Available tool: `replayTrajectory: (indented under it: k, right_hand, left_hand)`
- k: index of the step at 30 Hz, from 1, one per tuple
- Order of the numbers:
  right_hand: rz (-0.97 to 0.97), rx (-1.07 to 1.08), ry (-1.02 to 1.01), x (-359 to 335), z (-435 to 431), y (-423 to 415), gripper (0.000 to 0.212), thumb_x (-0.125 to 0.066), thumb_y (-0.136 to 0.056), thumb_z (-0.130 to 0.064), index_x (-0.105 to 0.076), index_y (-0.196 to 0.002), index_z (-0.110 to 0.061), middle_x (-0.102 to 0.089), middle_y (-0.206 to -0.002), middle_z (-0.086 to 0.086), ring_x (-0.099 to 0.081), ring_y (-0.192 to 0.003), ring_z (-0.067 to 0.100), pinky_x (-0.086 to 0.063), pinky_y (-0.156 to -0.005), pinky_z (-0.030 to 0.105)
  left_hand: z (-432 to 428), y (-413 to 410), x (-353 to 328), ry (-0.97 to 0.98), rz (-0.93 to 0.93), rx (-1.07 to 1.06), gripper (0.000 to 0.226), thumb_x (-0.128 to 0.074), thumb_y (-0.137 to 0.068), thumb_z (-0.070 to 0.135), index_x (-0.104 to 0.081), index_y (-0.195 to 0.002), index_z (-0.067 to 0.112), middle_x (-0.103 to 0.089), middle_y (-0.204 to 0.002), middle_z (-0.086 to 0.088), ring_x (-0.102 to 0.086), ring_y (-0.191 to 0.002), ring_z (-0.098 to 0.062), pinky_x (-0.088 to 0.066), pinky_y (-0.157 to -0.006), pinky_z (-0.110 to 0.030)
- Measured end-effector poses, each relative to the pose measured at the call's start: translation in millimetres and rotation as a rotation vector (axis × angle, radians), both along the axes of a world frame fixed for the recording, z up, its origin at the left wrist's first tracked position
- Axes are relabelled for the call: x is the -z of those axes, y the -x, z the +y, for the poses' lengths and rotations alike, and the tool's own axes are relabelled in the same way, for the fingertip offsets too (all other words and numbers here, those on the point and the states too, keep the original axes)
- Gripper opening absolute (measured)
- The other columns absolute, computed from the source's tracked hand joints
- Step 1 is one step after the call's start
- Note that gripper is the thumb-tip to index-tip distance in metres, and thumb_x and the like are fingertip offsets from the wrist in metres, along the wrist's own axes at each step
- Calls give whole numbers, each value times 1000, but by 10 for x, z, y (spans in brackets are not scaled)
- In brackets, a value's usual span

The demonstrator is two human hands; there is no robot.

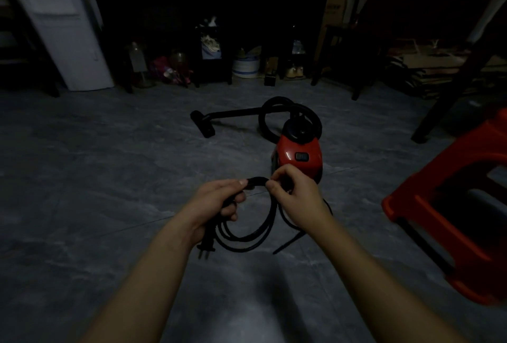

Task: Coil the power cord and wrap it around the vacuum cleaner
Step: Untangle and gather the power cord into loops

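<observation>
A red vacuum cleaner (299,156) with a black top stands on the grey floor, its black hose (277,107) looped above it and the wand with floor nozzle (204,122) stretching left. My left hand (216,203) grips several loops of the black power cord (255,235), which hang below it; the plug (205,248) dangles under my wrist. My right hand (296,192) pinches the top of the coil just right of the left hand, in front of the vacuum. A strand of cord trails down to the floor on the right.
A red plastic stool (450,211) stands at the right. A dark shelf unit (208,27) with jars, bags and a bucket lines the back wall. A white appliance (60,27) is at the back left, and dark chair legs (444,101) at the right.
</observation>
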State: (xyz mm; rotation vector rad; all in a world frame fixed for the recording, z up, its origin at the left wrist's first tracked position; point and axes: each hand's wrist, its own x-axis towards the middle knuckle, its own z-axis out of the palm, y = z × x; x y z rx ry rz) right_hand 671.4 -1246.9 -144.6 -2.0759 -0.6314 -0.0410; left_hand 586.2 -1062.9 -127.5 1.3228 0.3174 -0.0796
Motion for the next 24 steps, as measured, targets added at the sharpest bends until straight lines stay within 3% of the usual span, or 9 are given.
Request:
replayTrajectory:
  k: [3, 5, 7, 11, 14, 16, 18, 21, 24]
  right_hand:
    - [93, -40, 18, 88, -59, -42, 11, -57, -97, -25, -67, -101, -22, -69, -92, -10, -65, -85, 2, -54, -75, 24]
    - [141, -63, 77, 132, -89, -29, 16, -55, -99, -19, -68, -108, -21, -67, -95, -14, -62, -85, -11, -47, -73, 7]
    - [154, -58, 109, 159, -94, -22, 17, -58, -97, -17, -69, -109, -19, -66, -94, -19, -59, -84, -17, -45, -72, 3]
    - [205, -23, 95, 179, -103, -66, 10, -65, -92, -16, -69, -98, -23, -68, -86, -13, -67, -83, 2, -56, -81, 28]
    - [218, -9, 63, 171, -117, -80, 9, -64, -93, -17, -70, -96, -22, -68, -81, -10, -66, -80, 3, -54, -77, 26]
    - [236, -13, 5, 134, -124, -84, 11, -63, -94, -17, -72, -101, -19, -69, -87, -10, -65, -84, 2, -54, -78, 23]
    - [276, -34, -23, 65, -132, -79, 17, -63, -95, -19, -71, -110, -16, -70, -97, -11, -66, -90, 1, -55, -79, 20]
    - [409, -78, -114, -41, -144, -42, 24, -65, -94, -20, -69, -117, -13, -74, -100, 0, -69, -82, 3, -53, -67, 13]
    - [450, -80, -146, -78, -161, -23, 22, -66, -94, -24, -71, -112, -11, -76, -98, 8, -68, -74, 5, -51, -63, 14]
  left_hand:
    - [63, -18, -8, 197, -14, -27, 17, -60, -93, 29, -70, -91, 15, -47, -62, 7, -28, -37, -3, -37, -45, -20]
    - [113, -34, -8, 337, -19, -50, 23, -57, -92, 31, -62, -103, 12, -44, -59, 9, -28, -33, -2, -36, -42, -18]
    - [132, -42, 3, 414, -20, -67, 23, -52, -96, 31, -59, -106, 11, -43, -58, 9, -28, -31, -2, -36, -40, -17]
    - [99, -46, 16, 419, -42, -65, 23, -49, -99, 31, -64, -95, 14, -43, -60, 9, -29, -31, -3, -36, -41, -17]
    - [91, -54, 10, 415, -80, -69, 35, -53, -96, 33, -74, -72, 21, -43, -61, 10, -30, -32, -3, -38, -43, -18]
    - [92, -38, -5, 440, -114, -66, 34, -55, -92, 34, -75, -66, 23, -43, -60, 10, -30, -32, -3, -38, -43, -17]
    - [80, -23, -26, 475, -135, -60, 32, -56, -90, 34, -76, -68, 22, -44, -60, 10, -31, -31, -3, -40, -43, -17]
    - [57, -17, -47, 475, -160, -55, 30, -55, -90, 34, -75, -71, 22, -45, -60, 9, -32, -33, -3, -42, -45, -18]
    - [47, -16, -48, 409, -164, -114, 24, -58, -88, 35, -70, -96, 16, -46, -62, 8, -34, -38, -4, -44, -48, -19]
